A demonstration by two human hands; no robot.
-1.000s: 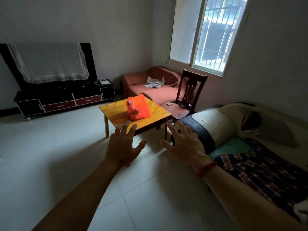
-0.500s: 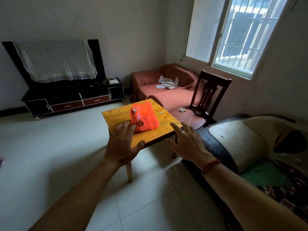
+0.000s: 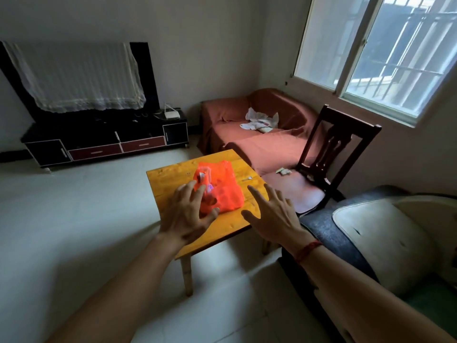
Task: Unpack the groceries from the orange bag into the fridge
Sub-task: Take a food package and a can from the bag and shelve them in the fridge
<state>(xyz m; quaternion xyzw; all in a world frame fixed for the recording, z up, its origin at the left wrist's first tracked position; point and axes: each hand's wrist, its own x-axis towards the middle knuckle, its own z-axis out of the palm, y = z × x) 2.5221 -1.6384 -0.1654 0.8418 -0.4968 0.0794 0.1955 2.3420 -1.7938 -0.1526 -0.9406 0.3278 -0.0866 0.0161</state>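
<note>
Hovering palms-down | left hand [image 3: 186,219] overlapping orange bag [image 3: 226,193] | right hand [image 3: 274,219] beside it | both grips released

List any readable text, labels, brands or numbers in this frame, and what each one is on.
No legible text anywhere in the head view.
Packaging inside the orange bag: pale label patch, too blurred to read.
Papers on the sofa: print, if any, too small.
White device on the TV stand: no readable marking.
Scrap on the chair seat: too small.
</note>
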